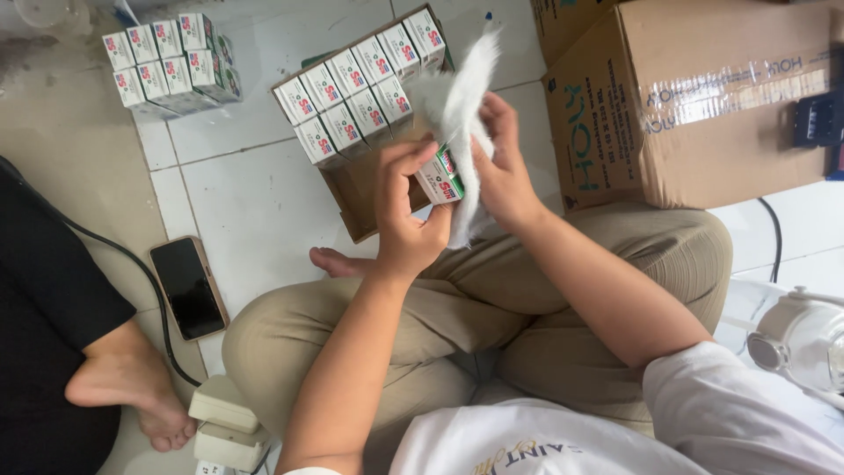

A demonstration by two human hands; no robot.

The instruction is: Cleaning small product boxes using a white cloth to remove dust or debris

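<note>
— holding what, over the lap?
— a small white-and-green box point(442, 179), left hand point(406, 220) clamped round it, right hand point(503, 171) pressing a white cloth point(462, 97) against it.
— and around them?
— just beyond, an open cardboard tray point(360, 189) of matching boxes; further left a stacked bundle point(171, 66); a phone point(187, 288) on the tile floor point(255, 202).

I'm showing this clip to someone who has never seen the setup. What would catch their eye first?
At centre, the left hand holds a small white carton while the right hand presses a white cloth around it, above crossed legs in tan trousers. Just beyond, an open cardboard tray holds rows of matching small cartons. A black phone lies on the white floor tiles to the left.
</note>
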